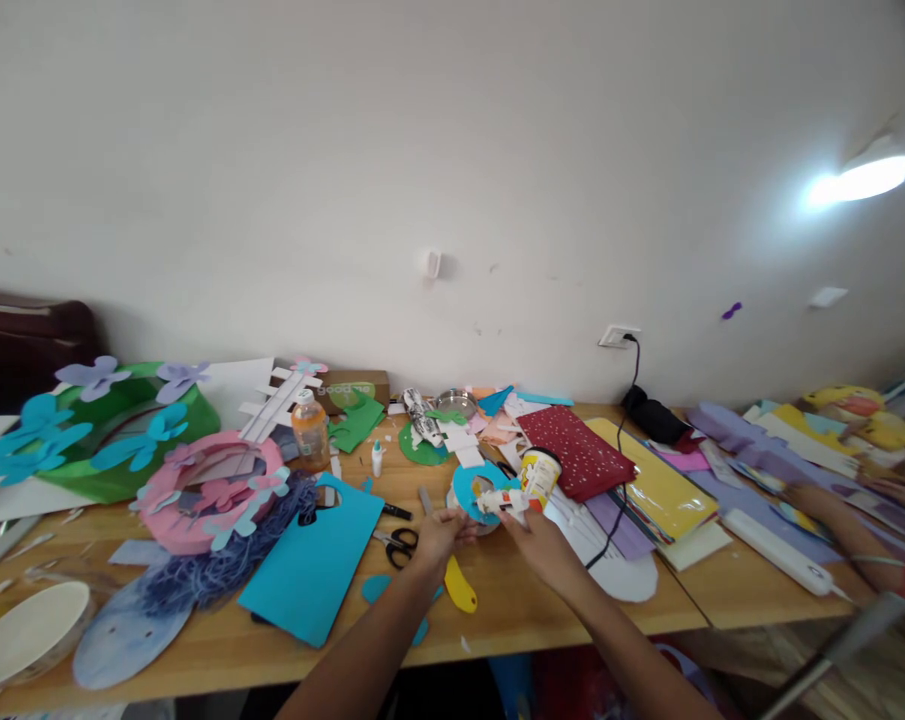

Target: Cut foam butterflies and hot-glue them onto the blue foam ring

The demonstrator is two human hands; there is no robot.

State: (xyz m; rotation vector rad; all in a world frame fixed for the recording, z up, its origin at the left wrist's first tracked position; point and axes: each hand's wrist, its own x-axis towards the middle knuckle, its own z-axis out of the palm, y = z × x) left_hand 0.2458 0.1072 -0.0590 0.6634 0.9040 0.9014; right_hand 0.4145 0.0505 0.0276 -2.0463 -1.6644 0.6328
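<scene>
My left hand [446, 535] is closed at the near edge of a blue paper ring [465, 486], holding it just above the table. My right hand [531, 535] grips a white glue gun [503, 502] with a reddish-orange part, its front end over the ring. A dark cord [623, 490] runs from the wall socket down towards the right hand. Under my left wrist lies a yellow-handled knife [461, 588]. Black-handled scissors [401, 547] rest left of that hand. A yellow-and-white tub [540, 472] stands just behind the right hand.
Left are a blue sheet [321, 565], a pink flowered ring [174, 500], a green flowered band [197, 415] and an orange-filled bottle [310, 432]. Right lie dark red sheets [572, 448] and yellow packs [658, 485]. Another person's arm [834, 525] reaches in at the far right.
</scene>
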